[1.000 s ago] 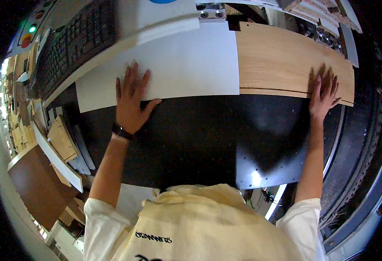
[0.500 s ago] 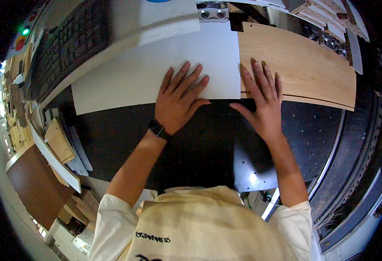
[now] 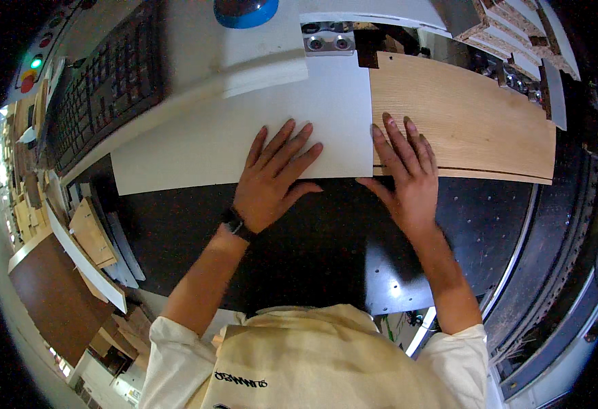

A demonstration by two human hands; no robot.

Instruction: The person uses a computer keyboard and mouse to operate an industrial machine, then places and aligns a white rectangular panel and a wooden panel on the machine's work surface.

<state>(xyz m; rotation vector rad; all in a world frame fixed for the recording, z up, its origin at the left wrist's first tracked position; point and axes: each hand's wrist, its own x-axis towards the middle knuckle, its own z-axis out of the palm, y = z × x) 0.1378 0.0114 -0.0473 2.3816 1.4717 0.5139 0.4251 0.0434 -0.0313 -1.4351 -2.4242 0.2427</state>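
Observation:
My left hand lies flat with spread fingers on the near edge of a white panel, which rests on a black machine bed. My right hand lies flat too, its fingers on the near left corner of a light wooden panel that butts against the white panel's right edge. Both palms press down on the panels and grasp nothing. A dark watch sits on my left wrist.
A black keyboard lies on a grey console at the upper left, with a blue round object behind it. Coloured indicator lights glow at the far left. Board offcuts lean at the left. Chipboard pieces are stacked at the upper right.
My hands came together from far apart at the panels' outer parts to the seam between the white and wooden panels; over the last half second they barely shifted.

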